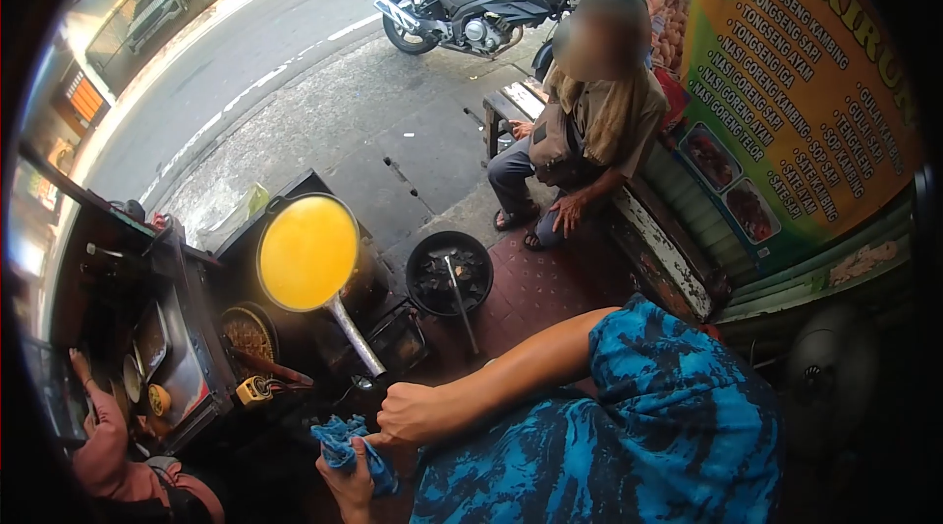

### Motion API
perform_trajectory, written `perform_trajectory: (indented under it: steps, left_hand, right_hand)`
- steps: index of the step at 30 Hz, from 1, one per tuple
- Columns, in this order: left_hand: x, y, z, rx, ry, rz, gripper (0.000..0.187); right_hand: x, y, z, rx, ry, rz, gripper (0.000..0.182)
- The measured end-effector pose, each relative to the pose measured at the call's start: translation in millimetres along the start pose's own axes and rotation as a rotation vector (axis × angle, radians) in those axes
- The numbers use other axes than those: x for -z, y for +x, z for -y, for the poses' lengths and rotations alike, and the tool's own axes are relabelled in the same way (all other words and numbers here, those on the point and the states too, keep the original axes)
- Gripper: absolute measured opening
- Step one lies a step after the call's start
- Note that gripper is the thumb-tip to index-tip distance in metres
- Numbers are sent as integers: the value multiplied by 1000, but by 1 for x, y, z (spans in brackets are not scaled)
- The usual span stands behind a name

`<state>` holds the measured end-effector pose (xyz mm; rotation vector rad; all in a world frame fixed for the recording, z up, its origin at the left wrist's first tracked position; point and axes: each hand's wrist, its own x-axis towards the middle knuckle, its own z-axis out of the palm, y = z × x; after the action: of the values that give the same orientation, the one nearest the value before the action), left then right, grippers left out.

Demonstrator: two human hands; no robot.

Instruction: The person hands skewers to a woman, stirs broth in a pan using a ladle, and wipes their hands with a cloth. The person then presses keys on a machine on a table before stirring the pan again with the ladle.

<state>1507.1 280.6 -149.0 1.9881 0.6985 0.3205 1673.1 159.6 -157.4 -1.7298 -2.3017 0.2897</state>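
Low in the view, my left hand (346, 482) is closed around a crumpled blue cloth (346, 439). Against the cloth's right side, my right hand (413, 414) is curled, with a finger meeting the fabric. Just beyond both hands stretches the metal handle (356, 335) of a large pan. Yellow liquid (309, 251) fills this pan, which sits on the dark stove. Right of it, a round black basin (417, 264) contains dark lumps that look like charcoal, with a metal rod (458, 293) lying across.
A person (594, 121) sits on a bench at the right, beside a menu banner (786, 92). Another person in a pink sleeve (103, 450) works at the cart (187, 367) on the left. A motorcycle (481, 8) stands by the road. A fan (825, 372) is at right.
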Motion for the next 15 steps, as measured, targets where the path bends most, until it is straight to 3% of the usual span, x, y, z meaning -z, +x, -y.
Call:
perform_trajectory:
  steps: [2,4,5,6,8,10,13,15]
  left_hand:
    - [13,-11,28,63,79,100,39]
    - [11,-24,38,-23,-589,-19,56]
    - [18,-24,45,46,-725,90,63]
    - [4,-25,37,81,-612,-150,52]
    - [-1,-11,19,134,-492,-152,43]
    - [-5,-6,22,113,-438,-169,38]
    - [-6,-10,31,-15,-322,-72,35]
    - [-10,-13,36,-139,33,-219,28]
  right_hand:
    - [7,-5,-4,33,234,20,57]
    - [18,-5,-4,32,419,42,62]
    - [18,-4,-3,41,540,27,63]
    - [17,-2,0,46,658,11,65]
    - [-5,8,1,12,648,-4,68]
    - [-5,10,1,-152,410,33,66]
    - [-4,5,-2,-136,292,49,60]
    - [-16,4,-2,-120,243,10,61]
